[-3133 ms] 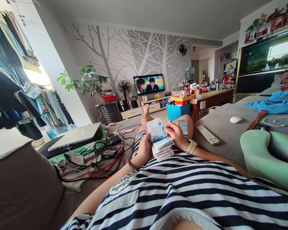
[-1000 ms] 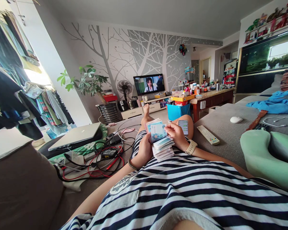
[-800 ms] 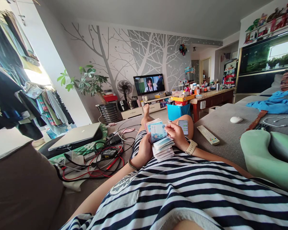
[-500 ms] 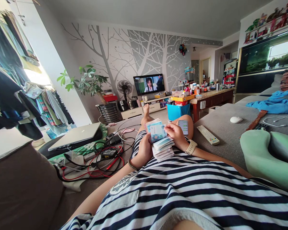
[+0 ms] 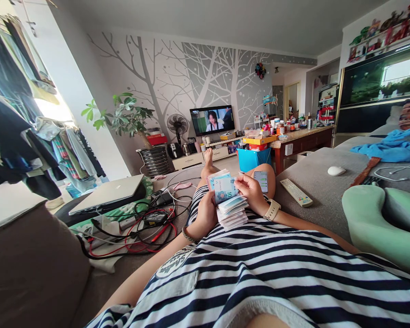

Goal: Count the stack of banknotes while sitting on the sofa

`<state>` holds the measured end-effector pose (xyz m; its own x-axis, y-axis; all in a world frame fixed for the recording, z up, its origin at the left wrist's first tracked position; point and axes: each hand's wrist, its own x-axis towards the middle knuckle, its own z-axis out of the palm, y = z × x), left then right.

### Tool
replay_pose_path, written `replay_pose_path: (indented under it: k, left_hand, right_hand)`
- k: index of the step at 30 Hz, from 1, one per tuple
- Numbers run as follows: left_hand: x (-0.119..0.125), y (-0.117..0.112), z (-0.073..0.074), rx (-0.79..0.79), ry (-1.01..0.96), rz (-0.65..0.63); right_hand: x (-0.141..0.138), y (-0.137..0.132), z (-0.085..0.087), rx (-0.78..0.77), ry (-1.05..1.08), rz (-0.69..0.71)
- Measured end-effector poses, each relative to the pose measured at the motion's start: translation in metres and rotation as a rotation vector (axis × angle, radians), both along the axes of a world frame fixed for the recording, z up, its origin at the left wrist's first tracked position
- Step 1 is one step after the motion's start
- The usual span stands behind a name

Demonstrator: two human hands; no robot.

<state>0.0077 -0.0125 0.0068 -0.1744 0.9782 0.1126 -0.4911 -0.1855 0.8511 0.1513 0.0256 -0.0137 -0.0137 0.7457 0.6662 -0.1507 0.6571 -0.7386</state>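
A thick bundle of banknotes (image 5: 233,214) is folded over in my left hand (image 5: 207,213), whose fingers are closed round its left side. The upper part stands up and shows a blue note (image 5: 224,188) printed with a 10; pinkish edges show behind it. The folded ends fan out toward my lap. At the right edge of the blue note, the thumb and fingers of my right hand (image 5: 251,191) pinch its corner. A phone (image 5: 260,181) with a lit screen rests on my right leg, just beyond that hand.
To the right on the sofa lie a remote control (image 5: 295,192), a white mouse (image 5: 336,171) and a green neck pillow (image 5: 364,223). On the left are a closed laptop (image 5: 107,193) and tangled cables (image 5: 146,228). A blue box (image 5: 253,159) stands beyond my legs.
Both hands and the bundle stay almost where they were. The blue note's upper part has shifted very slightly.
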Motion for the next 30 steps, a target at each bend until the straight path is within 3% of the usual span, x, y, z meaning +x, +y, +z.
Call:
replay_pose_path:
  k: [4,30]
  left_hand:
    - [-0.0009,0.0025,-0.002,0.025,-0.013,-0.061]
    - [-0.0007,0.0005,0.0001,0.005,-0.001,-0.046]
  right_hand:
    - [0.0004,-0.0018,0.001,-0.003,-0.007,-0.01]
    - [0.001,-0.0079,0.0052,-0.021,-0.009,0.003]
